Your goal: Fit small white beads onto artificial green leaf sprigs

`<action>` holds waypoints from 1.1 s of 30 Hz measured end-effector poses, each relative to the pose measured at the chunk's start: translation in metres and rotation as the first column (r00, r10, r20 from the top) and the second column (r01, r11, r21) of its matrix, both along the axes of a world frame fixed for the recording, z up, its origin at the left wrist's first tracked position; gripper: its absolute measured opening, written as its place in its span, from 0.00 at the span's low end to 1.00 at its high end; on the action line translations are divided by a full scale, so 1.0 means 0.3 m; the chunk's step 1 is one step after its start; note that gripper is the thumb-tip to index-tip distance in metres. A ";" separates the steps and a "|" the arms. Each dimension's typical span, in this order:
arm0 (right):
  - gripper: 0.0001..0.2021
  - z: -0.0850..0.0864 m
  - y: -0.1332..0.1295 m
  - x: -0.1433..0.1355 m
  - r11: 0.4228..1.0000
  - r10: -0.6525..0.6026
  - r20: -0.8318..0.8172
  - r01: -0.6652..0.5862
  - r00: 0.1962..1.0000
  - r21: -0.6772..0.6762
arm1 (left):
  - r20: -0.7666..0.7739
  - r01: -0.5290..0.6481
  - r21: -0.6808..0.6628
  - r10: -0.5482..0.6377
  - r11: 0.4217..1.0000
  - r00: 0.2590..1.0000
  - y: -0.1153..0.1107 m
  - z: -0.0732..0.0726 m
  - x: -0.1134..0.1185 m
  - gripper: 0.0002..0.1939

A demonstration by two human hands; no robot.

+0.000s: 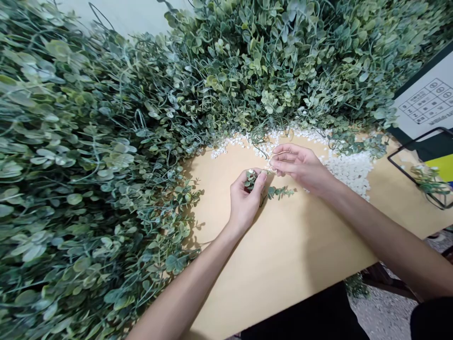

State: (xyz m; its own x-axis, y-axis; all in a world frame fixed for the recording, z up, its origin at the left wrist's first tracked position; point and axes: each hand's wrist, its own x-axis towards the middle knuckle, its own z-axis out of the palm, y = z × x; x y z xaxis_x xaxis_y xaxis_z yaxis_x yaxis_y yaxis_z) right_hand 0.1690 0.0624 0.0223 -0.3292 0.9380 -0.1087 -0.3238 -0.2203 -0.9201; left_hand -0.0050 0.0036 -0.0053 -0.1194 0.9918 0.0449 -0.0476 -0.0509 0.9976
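Mid-counter (269,274), both hands up close to each other, just above the wood-tone surface. Left hand (246,198): grasping a small green leafy sprig (279,191), thumb against the index finger. Some of its leaves show inside the grip, others poke out to the right, below the gap between the hands. Right hand (304,167): fingers curled, tips gathered right by the left thumb and index; can't tell if it's gripping anything (whatever pale bit is at the fingertips is too small to read).

White pieces (350,174), small, lie in a dense patch just beyond the right wrist and forearm, plus a thinner scatter along the far side, up against the foliage. Leafy green foliage (265,61) is heaped across the back and all down the left side, overhanging the surface. Pale wall behind it, top left.

Right end: dark-edged board (424,99) with a printed grid, tilted; black wire frame (406,170) below it, a loose bit of greenery (430,184) by the frame, yellow item (442,167) just behind. Speckled floor (382,311) and dark clothing (311,316) below the near edge.
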 end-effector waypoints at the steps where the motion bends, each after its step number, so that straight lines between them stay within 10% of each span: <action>1: 0.21 0.003 -0.002 -0.001 1.000 0.003 -0.004 -0.003 1.000 -0.012 | 0.016 0.000 -0.007 0.001 1.000 1.000 -0.001 0.000 0.002 0.15; 33: 0.23 -0.006 -0.014 -0.006 0.997 0.073 0.061 -0.071 0.995 -0.023 | 0.091 -0.090 -0.033 0.092 0.995 0.992 -0.003 -0.005 0.004 0.16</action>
State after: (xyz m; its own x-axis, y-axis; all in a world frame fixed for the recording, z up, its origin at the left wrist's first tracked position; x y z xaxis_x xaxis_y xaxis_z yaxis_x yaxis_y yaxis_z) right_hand 0.1672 0.0581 0.0204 -0.3879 0.9093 -0.1505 -0.2489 -0.2606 -0.9328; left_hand -0.0040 0.0027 -0.0068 -0.2117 0.9773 0.0009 -0.1362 -0.0304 0.9902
